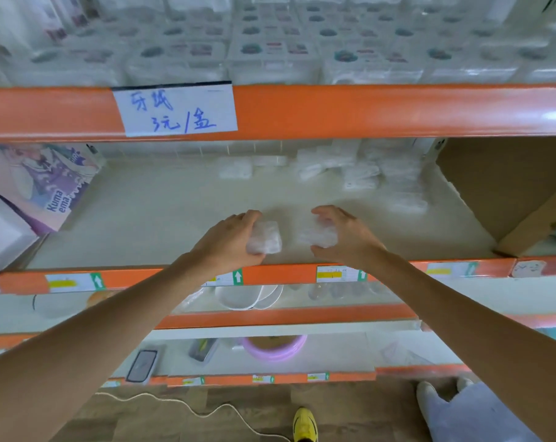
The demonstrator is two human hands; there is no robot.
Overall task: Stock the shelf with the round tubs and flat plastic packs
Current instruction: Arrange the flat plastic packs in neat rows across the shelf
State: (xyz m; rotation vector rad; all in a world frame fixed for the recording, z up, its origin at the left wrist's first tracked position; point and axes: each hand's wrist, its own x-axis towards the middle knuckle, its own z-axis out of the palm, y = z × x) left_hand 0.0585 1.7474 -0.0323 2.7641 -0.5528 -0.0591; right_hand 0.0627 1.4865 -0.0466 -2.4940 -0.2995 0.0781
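Note:
My left hand [230,239] grips a clear flat plastic pack [267,238] over the front of the cream shelf board [142,218]. My right hand [343,234] curls round a second clear plastic pack [318,236] just beside the first. Both packs sit low above the shelf near its orange front rail [286,274]; contact with the board cannot be told. More clear packs [359,177] lie in loose piles at the back right of the same shelf.
A brown cardboard box [509,186] stands at the shelf's right end, a printed box [44,186] and a white box [2,231] at its left. White packs [270,43] fill the shelf above. Lower shelves hold dishes [248,296] and a pink ring [276,347].

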